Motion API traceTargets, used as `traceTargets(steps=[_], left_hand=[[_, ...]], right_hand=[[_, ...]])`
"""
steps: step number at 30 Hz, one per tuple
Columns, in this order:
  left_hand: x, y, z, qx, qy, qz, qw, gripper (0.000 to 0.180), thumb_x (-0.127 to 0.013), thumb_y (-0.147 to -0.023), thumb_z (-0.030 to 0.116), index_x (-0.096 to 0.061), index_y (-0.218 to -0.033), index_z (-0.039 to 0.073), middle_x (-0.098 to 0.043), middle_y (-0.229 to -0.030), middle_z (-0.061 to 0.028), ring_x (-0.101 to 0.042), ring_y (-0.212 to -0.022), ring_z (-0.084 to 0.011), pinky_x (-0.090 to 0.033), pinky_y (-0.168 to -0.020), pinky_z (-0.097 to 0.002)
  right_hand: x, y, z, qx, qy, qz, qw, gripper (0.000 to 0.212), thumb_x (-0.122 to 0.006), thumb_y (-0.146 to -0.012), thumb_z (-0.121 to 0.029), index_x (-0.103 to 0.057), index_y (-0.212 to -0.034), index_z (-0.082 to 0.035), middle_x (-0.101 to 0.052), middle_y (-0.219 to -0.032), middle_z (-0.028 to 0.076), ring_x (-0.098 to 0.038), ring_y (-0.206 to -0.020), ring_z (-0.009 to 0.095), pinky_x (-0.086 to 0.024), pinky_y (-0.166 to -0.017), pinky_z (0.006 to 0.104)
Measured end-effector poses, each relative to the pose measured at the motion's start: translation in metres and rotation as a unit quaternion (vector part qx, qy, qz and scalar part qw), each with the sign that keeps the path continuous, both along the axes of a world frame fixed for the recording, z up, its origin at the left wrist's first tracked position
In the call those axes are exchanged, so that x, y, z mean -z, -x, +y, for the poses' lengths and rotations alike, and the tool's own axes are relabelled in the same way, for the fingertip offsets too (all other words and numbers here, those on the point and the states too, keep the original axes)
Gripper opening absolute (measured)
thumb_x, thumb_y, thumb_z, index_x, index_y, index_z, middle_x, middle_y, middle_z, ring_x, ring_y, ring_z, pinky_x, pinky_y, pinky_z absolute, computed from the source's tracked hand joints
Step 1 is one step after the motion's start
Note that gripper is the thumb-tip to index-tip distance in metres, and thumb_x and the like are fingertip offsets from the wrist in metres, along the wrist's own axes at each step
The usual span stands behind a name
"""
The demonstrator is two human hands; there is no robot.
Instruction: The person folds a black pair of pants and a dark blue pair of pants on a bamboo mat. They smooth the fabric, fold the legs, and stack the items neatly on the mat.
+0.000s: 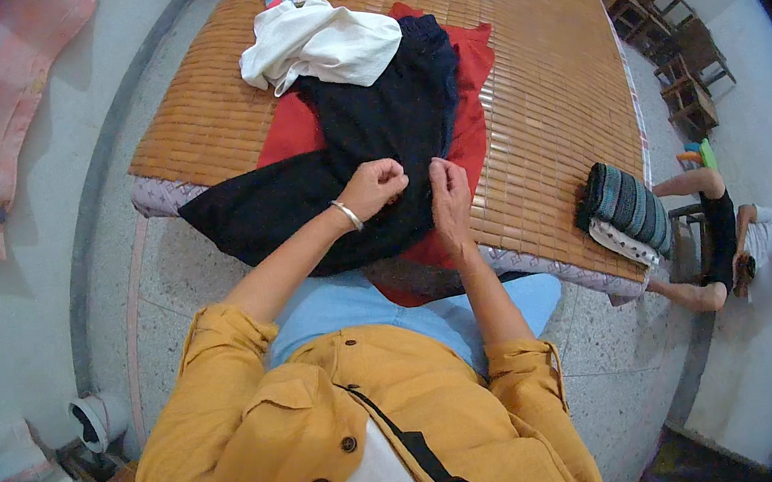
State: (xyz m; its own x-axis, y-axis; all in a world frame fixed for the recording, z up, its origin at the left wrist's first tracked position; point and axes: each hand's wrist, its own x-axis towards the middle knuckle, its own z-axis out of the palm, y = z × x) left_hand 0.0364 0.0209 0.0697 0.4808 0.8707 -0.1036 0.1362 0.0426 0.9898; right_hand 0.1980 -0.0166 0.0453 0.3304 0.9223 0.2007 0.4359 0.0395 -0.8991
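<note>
Clothing in black (389, 114) is seen in the head view, stretched from the near edge of the bamboo mat (543, 103) toward the far one; the left hand (377, 187) is placed over it, the right hand (451, 199) by its right border, fingers curled, any pinch indeterminable.

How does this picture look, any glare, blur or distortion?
In the head view, corners go black; the slatted mat bows along its right edge and shows pale sheen; the seated person has a blurred face; the black garment shows little fold detail.
</note>
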Motion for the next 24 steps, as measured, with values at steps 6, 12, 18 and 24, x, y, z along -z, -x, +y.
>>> traceTargets(steps=[6,12,18,24], left_hand=[[-0.097,0.018,-0.032,0.112,0.024,-0.203,0.973,0.011,-0.055,-0.082,0.011,-0.048,-0.074,0.008,-0.04,-0.066,0.0074,-0.037,-0.062,-0.002,-0.035,-0.057,-0.0184],[-0.127,-0.011,-0.105,0.472,-0.043,-0.095,0.875,0.014,-0.055,-0.08,0.011,-0.05,-0.073,0.0,-0.052,-0.064,-0.0084,-0.052,-0.06,-0.0202,-0.041,-0.057,-0.0327],[-0.125,0.008,-0.092,0.492,-0.036,-0.135,0.859,0.027,-0.064,-0.081,0.022,-0.061,-0.1,0.003,-0.061,-0.086,-0.0081,-0.06,-0.076,-0.0189,-0.049,-0.069,-0.0287],[-0.09,0.045,-0.037,0.168,0.096,-0.108,0.975,0.015,-0.061,-0.085,0.018,-0.06,-0.09,0.003,-0.06,-0.079,-0.0012,-0.056,-0.073,-0.0073,-0.047,-0.067,-0.022]], right_hand=[[-0.005,0.009,-0.003,-0.051,0.016,0.385,0.922,0.042,-0.037,-0.094,-0.034,-0.056,-0.113,-0.002,-0.055,-0.114,0.015,-0.05,-0.107,0.025,-0.036,-0.094,0.0333],[-0.113,0.027,-0.05,-0.088,0.229,0.596,0.764,0.036,-0.053,-0.083,-0.021,-0.054,-0.115,-0.005,-0.057,-0.111,0.011,-0.053,-0.101,0.023,-0.04,-0.091,0.0347],[-0.079,-0.016,-0.083,-0.148,0.064,0.563,0.811,0.047,-0.045,-0.075,-0.008,-0.045,-0.12,0.006,-0.052,-0.12,0.015,-0.053,-0.108,0.027,-0.04,-0.097,0.037],[-0.068,-0.048,-0.133,-0.107,0.003,0.596,0.796,0.055,-0.044,-0.08,-0.033,-0.043,-0.124,0.001,-0.047,-0.126,0.015,-0.046,-0.114,0.028,-0.035,-0.101,0.0372]])
